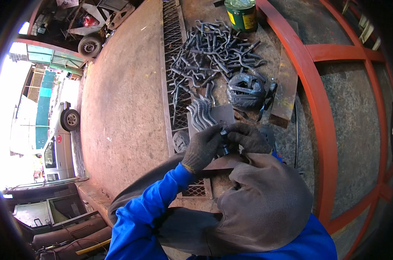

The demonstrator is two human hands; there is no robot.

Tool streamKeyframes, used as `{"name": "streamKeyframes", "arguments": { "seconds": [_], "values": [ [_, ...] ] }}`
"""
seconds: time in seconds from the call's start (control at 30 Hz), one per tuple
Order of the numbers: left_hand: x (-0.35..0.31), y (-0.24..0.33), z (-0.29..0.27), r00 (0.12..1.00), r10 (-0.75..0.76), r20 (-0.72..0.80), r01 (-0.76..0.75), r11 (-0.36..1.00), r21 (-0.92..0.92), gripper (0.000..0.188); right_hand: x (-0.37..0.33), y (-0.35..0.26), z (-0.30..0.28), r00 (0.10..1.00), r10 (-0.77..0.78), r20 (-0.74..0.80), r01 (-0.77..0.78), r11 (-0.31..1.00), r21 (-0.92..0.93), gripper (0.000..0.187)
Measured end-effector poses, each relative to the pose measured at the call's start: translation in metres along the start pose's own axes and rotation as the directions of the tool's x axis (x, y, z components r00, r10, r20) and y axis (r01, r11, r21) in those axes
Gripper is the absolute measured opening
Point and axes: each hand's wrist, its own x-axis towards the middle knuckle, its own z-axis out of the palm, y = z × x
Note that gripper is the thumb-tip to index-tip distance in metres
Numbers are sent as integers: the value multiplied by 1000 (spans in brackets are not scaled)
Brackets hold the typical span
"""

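Both my hands wear dark knit gloves and meet over my lap. Between them is a short, shiny metal piece [224, 138], standing roughly upright; its exact kind cannot be made out. My left hand [203, 147] closes on it from the left, fingers bent. My right hand [249, 138] pinches at it from the right, its fingertips partly hidden. Just beyond my left hand, several bent metal rods [200, 115] lie side by side on a flat metal plate [223, 113].
A large heap of bent metal rods [211, 54] covers the floor ahead, partly over a metal grating [174, 26]. Right of it sit a black plastic bag bundle [245, 92] and a green drum [241, 16]. A red steel frame [307, 73] runs along the right.
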Motion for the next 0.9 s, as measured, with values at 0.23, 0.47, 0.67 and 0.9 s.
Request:
{"name": "streamKeyframes", "arguments": {
  "seconds": [0.23,0.47,0.67,0.9],
  "values": [
    [1,13,-5,998,1,66,-6,998,64,27,5,3,-7,1000,1,13,-1,999,-51,37],
    [0,-1,-5,994,-93,56,105,956,-274,26,5,-3,2,997,55,49,-54,998,-12,24],
    [1,8,1,982,-96,-161,90,995,-42,25,-2,-2,10,997,-53,-55,41,980,-194,15],
    [-4,11,7,984,-18,-175,33,996,87,35,0,3,7,994,-75,-83,58,980,-191,17]
  ]
}}
